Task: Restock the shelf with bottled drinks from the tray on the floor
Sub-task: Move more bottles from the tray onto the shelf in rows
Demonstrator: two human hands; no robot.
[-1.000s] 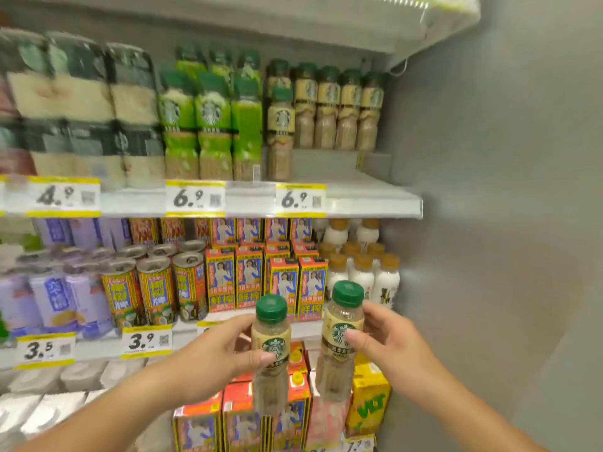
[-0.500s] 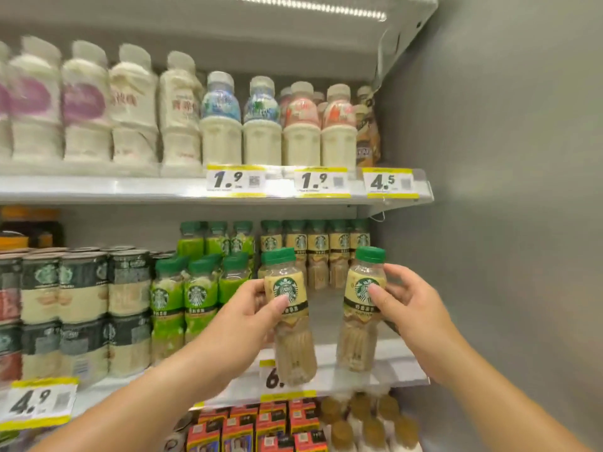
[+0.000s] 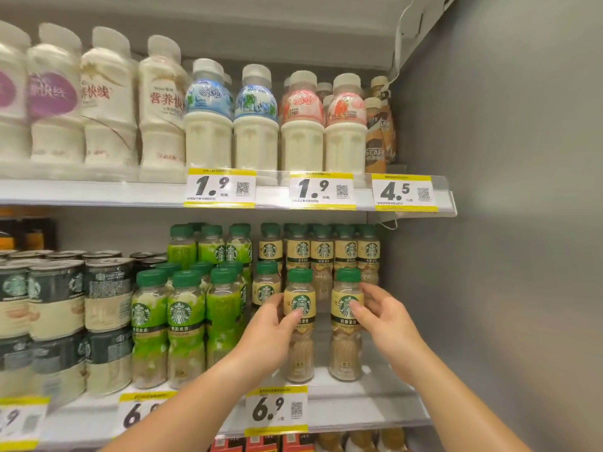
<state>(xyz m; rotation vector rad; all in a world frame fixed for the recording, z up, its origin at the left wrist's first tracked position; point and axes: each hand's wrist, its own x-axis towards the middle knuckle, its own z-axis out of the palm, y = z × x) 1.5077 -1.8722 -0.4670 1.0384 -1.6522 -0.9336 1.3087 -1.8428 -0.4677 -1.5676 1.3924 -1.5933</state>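
Two beige coffee bottles with green caps stand upright on the middle shelf (image 3: 365, 396), close to its front edge. My left hand (image 3: 267, 334) grips the left bottle (image 3: 299, 324) around its label. The right bottle (image 3: 346, 321) is held at its label by the fingers of my right hand (image 3: 385, 321). Behind them stands a row of the same beige bottles (image 3: 323, 252). The tray on the floor is out of view.
Green-labelled bottles (image 3: 186, 321) stand just left of my left hand, dark cans (image 3: 62, 298) further left. The upper shelf (image 3: 277, 194) carries white milk bottles. A grey side wall (image 3: 505, 256) closes the shelf on the right. Price tags line the shelf edges.
Both hands moved forward and down with the bottles, which now stand on the middle shelf instead of hanging in front of it. The view rose slightly.
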